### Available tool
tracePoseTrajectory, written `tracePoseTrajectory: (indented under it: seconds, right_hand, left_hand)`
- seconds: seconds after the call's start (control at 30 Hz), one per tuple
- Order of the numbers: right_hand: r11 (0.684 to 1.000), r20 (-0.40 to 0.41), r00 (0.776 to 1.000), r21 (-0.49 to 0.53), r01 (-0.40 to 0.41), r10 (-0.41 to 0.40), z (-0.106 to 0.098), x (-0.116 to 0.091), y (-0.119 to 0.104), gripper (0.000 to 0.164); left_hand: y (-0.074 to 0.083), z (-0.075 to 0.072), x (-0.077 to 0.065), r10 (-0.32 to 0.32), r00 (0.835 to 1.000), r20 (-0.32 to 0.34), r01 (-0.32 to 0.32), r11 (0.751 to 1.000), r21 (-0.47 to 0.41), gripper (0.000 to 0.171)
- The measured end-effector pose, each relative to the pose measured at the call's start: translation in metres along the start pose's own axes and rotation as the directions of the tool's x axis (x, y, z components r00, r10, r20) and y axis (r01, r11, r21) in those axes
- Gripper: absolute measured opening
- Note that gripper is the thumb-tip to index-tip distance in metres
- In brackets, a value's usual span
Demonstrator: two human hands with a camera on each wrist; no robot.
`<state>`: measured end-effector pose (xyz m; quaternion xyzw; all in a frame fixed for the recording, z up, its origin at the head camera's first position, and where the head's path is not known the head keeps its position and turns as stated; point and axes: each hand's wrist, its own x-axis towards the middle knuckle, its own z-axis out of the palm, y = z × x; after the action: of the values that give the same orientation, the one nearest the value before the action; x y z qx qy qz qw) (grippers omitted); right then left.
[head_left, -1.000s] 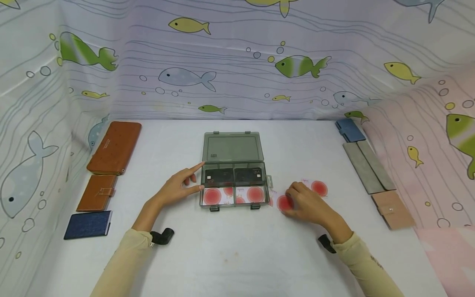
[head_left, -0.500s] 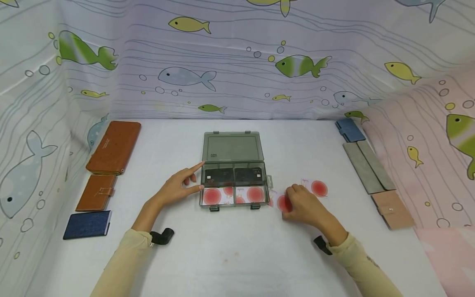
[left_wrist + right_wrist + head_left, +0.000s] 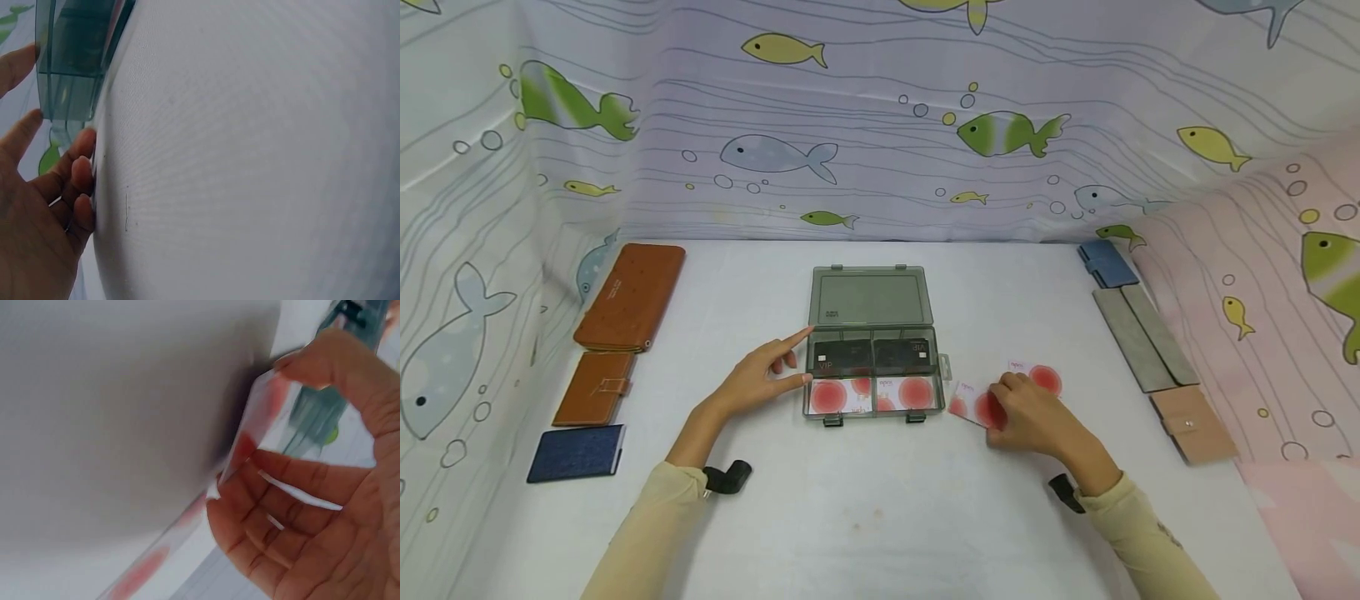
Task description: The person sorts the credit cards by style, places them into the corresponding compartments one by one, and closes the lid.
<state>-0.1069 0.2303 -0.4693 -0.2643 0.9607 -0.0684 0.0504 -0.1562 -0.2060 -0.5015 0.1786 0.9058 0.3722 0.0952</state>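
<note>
A clear grey plastic box lies in the middle of the table with its lid folded back. Two black VIP cards fill its rear compartments, and white cards with red circles are in its front ones. My left hand touches the box's left side with a stretched index finger and thumb. To the right of the box, my right hand pinches a white card with red circles by its edges; the right wrist view shows this card between thumb and fingers. Another such card lies just behind that hand.
On the left lie a large brown wallet, a smaller brown one and a dark blue booklet. A blue case, a grey-green wallet and a tan wallet line the right edge. Fish-printed curtains surround the table.
My right hand has drawn the pinched card slightly right, away from the box, and the card now sits at a tilt. My left hand has stayed at the box.
</note>
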Motion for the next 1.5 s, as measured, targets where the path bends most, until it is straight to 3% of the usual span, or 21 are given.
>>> tracePoseTrajectory:
  seconds: [0.17, 0.33, 0.77, 1.1, 1.5]
  right_hand:
    - [0.998, -0.057, 0.998, 0.059, 0.019, -0.016, -0.010, -0.004, 0.011, 0.050]
    - [0.993, -0.144, 0.986, 0.070, 0.096, -0.086, -0.020, 0.000, 0.015, 0.053]
    - [0.967, -0.194, 0.956, 0.084, 0.241, -0.222, -0.035, 0.046, -0.026, 0.052]
    - [0.934, -0.154, 0.928, 0.056, 0.352, -0.341, -0.029, 0.079, -0.064, 0.047]
    - [0.902, -0.061, 0.901, 0.009, 0.432, -0.430, -0.023, 0.105, -0.104, 0.044]
  left_hand:
    - [0.000, 0.000, 0.000, 0.004, 1.000, -0.002, -0.004, 1.000, -0.004, 0.074]
    - [0.000, -0.001, 0.000, 0.009, 1.000, -0.008, -0.009, 1.000, -0.003, 0.075]
    - [0.002, -0.002, -0.001, 0.006, 1.000, -0.006, -0.006, 1.000, -0.013, 0.075]
    - [0.002, 0.000, -0.001, 0.012, 1.000, -0.005, -0.012, 1.000, -0.007, 0.075]
    - [0.002, -0.002, -0.002, 0.011, 1.000, -0.007, -0.011, 1.000, -0.002, 0.075]
